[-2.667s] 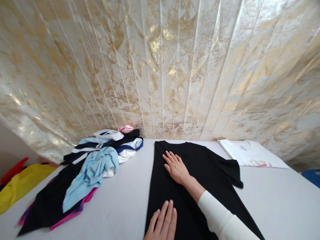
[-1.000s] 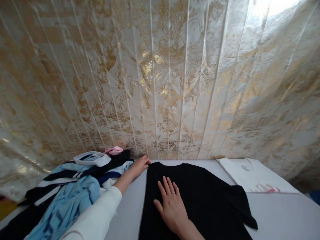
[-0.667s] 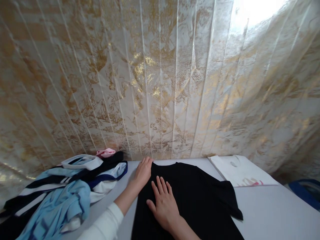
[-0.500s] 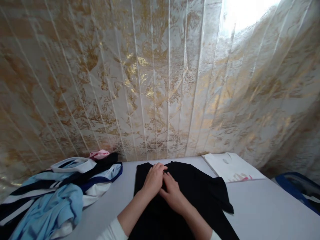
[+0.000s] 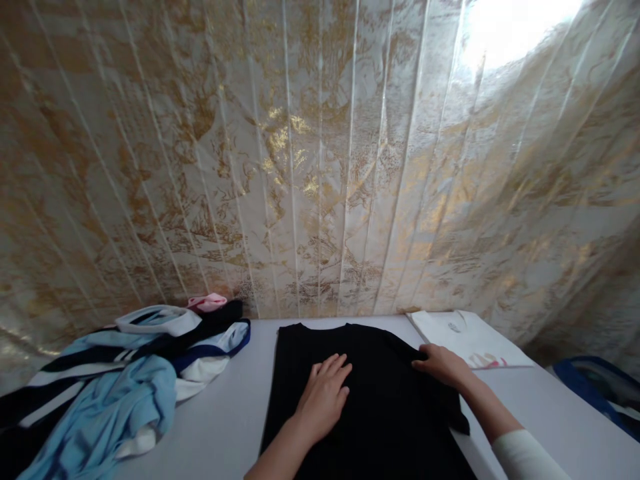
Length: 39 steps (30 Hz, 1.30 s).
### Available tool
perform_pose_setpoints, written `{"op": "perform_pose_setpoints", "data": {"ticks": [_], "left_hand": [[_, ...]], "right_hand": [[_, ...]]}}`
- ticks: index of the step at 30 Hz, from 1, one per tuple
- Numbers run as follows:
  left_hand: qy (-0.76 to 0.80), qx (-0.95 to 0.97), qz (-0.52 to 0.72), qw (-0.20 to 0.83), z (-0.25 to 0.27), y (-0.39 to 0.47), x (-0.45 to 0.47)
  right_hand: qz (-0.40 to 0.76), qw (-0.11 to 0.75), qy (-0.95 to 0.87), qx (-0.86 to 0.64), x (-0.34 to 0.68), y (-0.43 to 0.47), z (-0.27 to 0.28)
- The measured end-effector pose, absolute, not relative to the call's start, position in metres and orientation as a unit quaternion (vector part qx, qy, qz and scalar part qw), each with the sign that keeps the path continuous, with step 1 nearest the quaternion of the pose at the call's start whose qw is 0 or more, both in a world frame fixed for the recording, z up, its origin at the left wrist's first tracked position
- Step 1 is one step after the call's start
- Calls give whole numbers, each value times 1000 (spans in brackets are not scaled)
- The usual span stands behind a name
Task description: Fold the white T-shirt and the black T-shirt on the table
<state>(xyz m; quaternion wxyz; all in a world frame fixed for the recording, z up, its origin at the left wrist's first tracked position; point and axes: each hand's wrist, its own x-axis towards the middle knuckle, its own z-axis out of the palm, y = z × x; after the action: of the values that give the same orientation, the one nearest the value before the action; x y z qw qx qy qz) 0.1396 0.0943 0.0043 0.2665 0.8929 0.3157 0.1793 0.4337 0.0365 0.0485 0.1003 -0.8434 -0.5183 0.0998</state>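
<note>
A black T-shirt (image 5: 377, 407) lies spread on the table in front of me, its neckline towards the wall. Its left side has a straight edge, and one short sleeve sticks out on the right. My left hand (image 5: 324, 397) rests flat on the middle of the shirt, fingers stretched out. At the shirt's right shoulder, my right hand (image 5: 443, 364) has its thumb and fingers closed on the fabric near the top of the sleeve. Part of that sleeve is hidden under my right hand and forearm.
To the left is a loose heap of clothes (image 5: 145, 393) in light blue, black and white, with a pink piece (image 5: 207, 303) on top. A folded white T-shirt (image 5: 467, 333) lies at the back right of the table (image 5: 215, 427). Beyond it stands a blue-edged bag-like object (image 5: 583, 377). A patterned, shiny sheet (image 5: 320, 167) covers the wall.
My hands were together near the neckline. The left has come down flat onto the shirt's middle, and the right has moved out to the right shoulder. The view has shifted slightly.
</note>
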Motion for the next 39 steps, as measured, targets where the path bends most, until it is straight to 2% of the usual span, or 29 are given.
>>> {"op": "perform_pose_setpoints", "data": {"ticks": [6, 11, 15, 18, 22, 26, 31, 35, 39], "left_hand": [[333, 855, 237, 318, 2, 98, 138], [407, 784, 308, 353, 3, 102, 133], [470, 731, 334, 365, 2, 110, 128], [469, 730, 330, 373, -1, 115, 129], [452, 743, 326, 371, -3, 115, 134], [428, 758, 339, 358, 6, 110, 134], [395, 774, 371, 328, 34, 105, 131], [449, 765, 368, 279, 41, 118, 123], [517, 757, 308, 253, 25, 136, 110]], "right_hand": [[205, 181, -581, -766, 392, 56, 86], [335, 236, -577, -706, 308, 108, 79], [400, 252, -561, -679, 290, 124, 69], [368, 275, -566, -685, 312, 118, 63], [263, 283, -593, -707, 350, 110, 55], [186, 249, -654, -690, 363, 119, 47], [147, 195, -719, -650, 353, 147, 42], [117, 176, -722, -659, 344, 160, 37], [97, 172, -709, -677, 336, 150, 34]]}}
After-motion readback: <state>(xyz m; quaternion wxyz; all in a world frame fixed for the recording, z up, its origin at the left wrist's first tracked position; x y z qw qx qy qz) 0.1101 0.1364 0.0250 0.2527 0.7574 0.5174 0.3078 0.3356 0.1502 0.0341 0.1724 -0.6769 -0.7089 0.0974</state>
